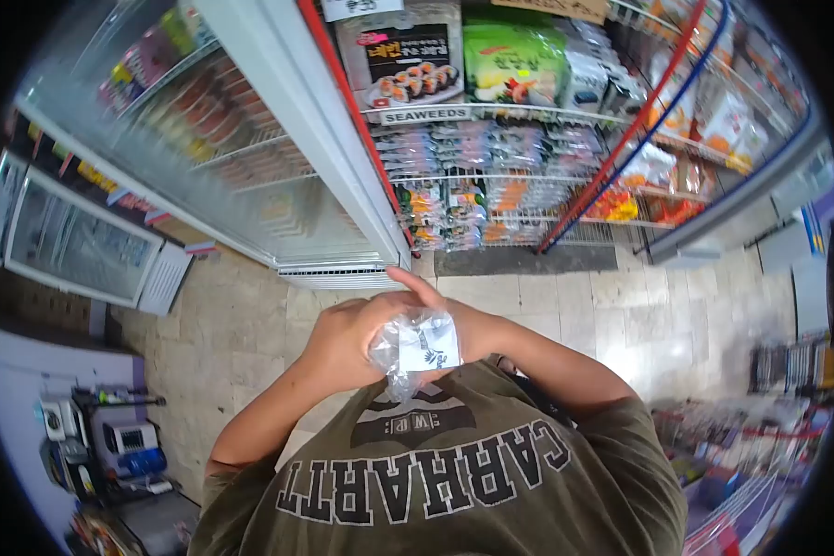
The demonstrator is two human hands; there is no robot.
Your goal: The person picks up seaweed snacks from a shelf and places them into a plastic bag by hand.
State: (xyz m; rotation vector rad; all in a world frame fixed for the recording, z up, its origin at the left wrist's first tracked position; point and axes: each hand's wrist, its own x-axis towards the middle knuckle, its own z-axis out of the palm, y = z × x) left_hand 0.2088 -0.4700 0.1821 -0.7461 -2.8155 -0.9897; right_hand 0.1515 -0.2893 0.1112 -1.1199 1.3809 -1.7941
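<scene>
Close to my chest, a crumpled clear plastic packet (395,354) with a white label (433,345) is between my two hands. Dark print and a hand-like drawing show on the label; the packet's contents cannot be made out. My left hand (345,339) is closed around the packet's left side. On the other side, my right hand (473,331) grips it near the label, most of its fingers hidden behind the packet. One finger sticks up above the two hands, pointing toward the shelves.
Ahead stands a wire rack of packaged goods (491,148) with a "SEAWEEDS" sign (426,114). A glass-door fridge (250,139) is on the left, and a smaller glass-fronted cabinet (79,236) beyond it. Red and blue poles (612,139) slant across the right shelves. Tiled floor (547,315) lies below.
</scene>
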